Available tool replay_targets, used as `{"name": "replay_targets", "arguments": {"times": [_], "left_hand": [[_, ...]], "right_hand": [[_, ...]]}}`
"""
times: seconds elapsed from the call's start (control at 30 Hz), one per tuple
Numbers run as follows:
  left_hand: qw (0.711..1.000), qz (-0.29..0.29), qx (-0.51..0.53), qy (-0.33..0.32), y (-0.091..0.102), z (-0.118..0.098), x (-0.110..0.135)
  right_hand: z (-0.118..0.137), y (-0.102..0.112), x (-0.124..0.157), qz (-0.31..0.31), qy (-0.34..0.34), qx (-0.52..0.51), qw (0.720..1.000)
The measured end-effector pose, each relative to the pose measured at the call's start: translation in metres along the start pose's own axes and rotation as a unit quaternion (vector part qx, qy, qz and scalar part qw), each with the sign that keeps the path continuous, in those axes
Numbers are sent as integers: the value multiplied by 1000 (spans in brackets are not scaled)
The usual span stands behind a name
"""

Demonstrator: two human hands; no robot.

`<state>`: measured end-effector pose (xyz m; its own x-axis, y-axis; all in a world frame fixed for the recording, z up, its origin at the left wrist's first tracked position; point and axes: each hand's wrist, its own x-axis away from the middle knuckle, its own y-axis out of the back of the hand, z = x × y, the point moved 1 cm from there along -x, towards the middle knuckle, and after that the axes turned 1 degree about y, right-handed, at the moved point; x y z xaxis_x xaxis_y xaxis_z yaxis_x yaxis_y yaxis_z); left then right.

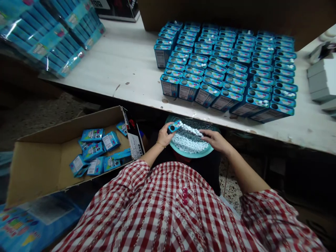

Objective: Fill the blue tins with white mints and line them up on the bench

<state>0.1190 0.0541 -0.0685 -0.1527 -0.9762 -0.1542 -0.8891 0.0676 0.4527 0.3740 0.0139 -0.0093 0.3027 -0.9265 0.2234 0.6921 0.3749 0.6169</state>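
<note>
My left hand (163,137) grips a small blue box (175,126) with a dark round spot on its top, tilted over a turquoise basin (183,153). White pellets (187,145) fill much of the basin. From the right, my right hand (215,139) pinches the end of what looks like a narrow scoop (193,130), heaped with pellets and mostly hidden by them. Its far end meets the top of the blue box, where pellets lie at the edge. Whether pellets are passing into the box, I cannot tell.
Rows of upright blue boxes (217,75) stand on the white table (123,70), some with pellets on top. An open carton (39,164) at left holds several blue boxes (93,150). Wrapped blue packs (49,42) lie at the table's left; white boxes (322,78) stand at right.
</note>
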Motion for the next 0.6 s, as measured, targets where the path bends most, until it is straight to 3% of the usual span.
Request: {"name": "replay_targets", "arguments": {"times": [0.1, 0.23, 0.33, 0.5, 0.6], "left_hand": [[999, 26, -14, -23, -11, -4, 2], [998, 45, -39, -30, -19, -6, 3], [997, 55, -45, -33, -21, -5, 4], [997, 49, -42, -32, -21, -1, 5], [998, 39, -29, -29, -18, 1, 4]], "right_hand": [[40, 13, -1, 38, 3, 130, 991], [82, 13, -7, 78, -36, 322, 943], [102, 8, -12, 98, -40, 387, 916], [119, 6, -15, 115, -40, 415, 902], [101, 17, -6, 84, -24, 396, 914]]}}
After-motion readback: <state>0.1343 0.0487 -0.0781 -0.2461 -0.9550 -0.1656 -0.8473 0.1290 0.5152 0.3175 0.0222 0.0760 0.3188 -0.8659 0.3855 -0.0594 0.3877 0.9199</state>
